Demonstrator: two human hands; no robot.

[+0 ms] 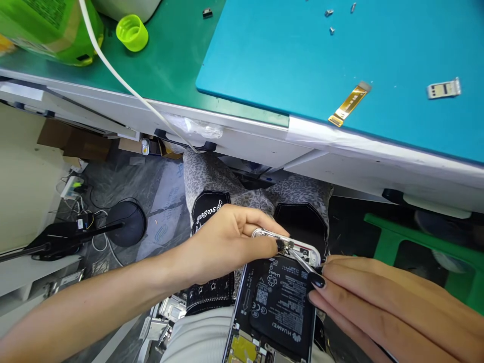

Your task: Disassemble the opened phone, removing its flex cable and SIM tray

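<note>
An opened smartphone [272, 302] lies over my lap, its back off and its black Huawei battery [280, 297] bare. My left hand [230, 242] grips the phone's top end in this view, thumb on the inner parts and fingers round the white frame [312, 256]. From the right, my right hand [378, 292] is closed on metal tweezers [301, 261]; their tip touches the small parts beside my left thumb. Most of the tweezers is hidden by my fingers. A yellow-covered circuit board [244, 349] shows at the phone's lower end.
On the blue mat [264, 60] lie a gold flex cable [350, 104], a SIM tray [444, 89] and several tiny screws. A lime-green cap [132, 33], a green pouch [53, 30] and a white cable [117, 75] are at the left. A green stool [385, 237] stands right.
</note>
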